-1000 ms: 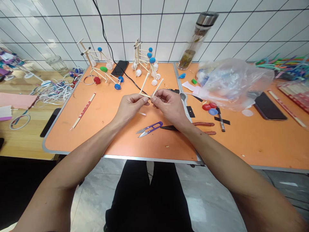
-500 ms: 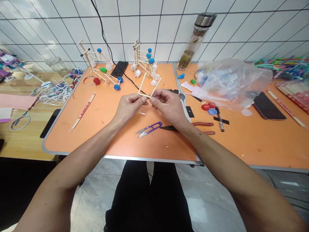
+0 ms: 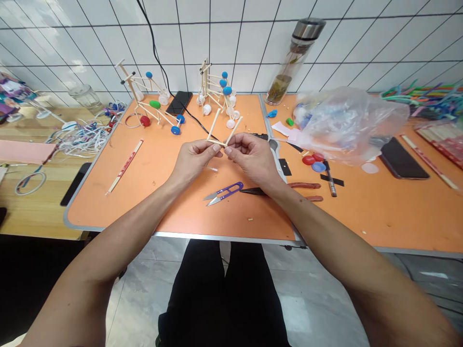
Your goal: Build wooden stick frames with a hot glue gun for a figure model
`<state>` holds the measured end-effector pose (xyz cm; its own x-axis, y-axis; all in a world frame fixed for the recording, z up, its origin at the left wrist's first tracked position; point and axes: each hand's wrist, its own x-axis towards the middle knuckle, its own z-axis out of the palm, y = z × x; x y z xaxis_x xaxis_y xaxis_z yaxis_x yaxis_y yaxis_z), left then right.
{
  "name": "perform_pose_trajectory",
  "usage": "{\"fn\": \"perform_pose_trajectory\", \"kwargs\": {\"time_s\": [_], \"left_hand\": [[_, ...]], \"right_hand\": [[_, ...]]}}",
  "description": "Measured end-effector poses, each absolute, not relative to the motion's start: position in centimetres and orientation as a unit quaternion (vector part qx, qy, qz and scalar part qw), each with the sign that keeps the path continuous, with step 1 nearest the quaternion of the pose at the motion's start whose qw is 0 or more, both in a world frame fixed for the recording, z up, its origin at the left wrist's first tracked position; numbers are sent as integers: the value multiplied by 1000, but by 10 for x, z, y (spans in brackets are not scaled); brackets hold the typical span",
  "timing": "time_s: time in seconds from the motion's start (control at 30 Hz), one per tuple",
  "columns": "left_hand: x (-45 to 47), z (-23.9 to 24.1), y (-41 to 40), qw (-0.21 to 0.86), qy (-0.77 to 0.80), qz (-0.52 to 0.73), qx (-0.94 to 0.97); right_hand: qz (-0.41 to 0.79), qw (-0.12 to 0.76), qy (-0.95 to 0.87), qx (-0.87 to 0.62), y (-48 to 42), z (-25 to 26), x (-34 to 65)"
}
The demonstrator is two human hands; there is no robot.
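Both forearms come in from the lower corners & angle inward, hands meeting nr centre, held above the orange table (image 3: 173, 188), wrists fairly straight, knuckles outward. L hand (image 3: 197, 156): thumb & index pinched on the L end of the stick frame (image 3: 217, 142), other fingers curled under. R hand (image 3: 251, 156): same sort of pinch at the frame's R corner, fingers bent, thumb tip pointing L. Thumbs close tog., small gap btwn. Frame = crosspiece w/ 2 uprights leaning away & to the R, up off the table, btwn the hands. Purple snips (image 3: 231, 189) lie below the hands; pliers (image 3: 304, 185) pass partly under the R wrist. Writing: wrapped stick (image 3: 126, 164) on the L has red/white print, too small to read; pack (image 3: 443, 142) far R has red print, also illegible; marker (image 3: 331, 180) barrel has tiny marks, can't make out.
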<state>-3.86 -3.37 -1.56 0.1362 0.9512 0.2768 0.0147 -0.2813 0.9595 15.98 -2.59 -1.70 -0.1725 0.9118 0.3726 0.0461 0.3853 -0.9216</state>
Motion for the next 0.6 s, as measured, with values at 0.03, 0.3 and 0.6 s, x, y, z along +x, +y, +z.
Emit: {"fn": "perform_pose_trajectory", "kwargs": {"time_s": [0.03,0.3,0.6], "left_hand": [[-39,-16,-34,448,398,522,607],[-39,-16,-33,443,394,522,613],[-39,-14,-35,449,408,518,603]], "right_hand": [[412,526,-645,-371,-26,-17,160],[406,527,-650,-368,-24,-20,160],[343,528,-667,-398,-27,-19,161]]}}
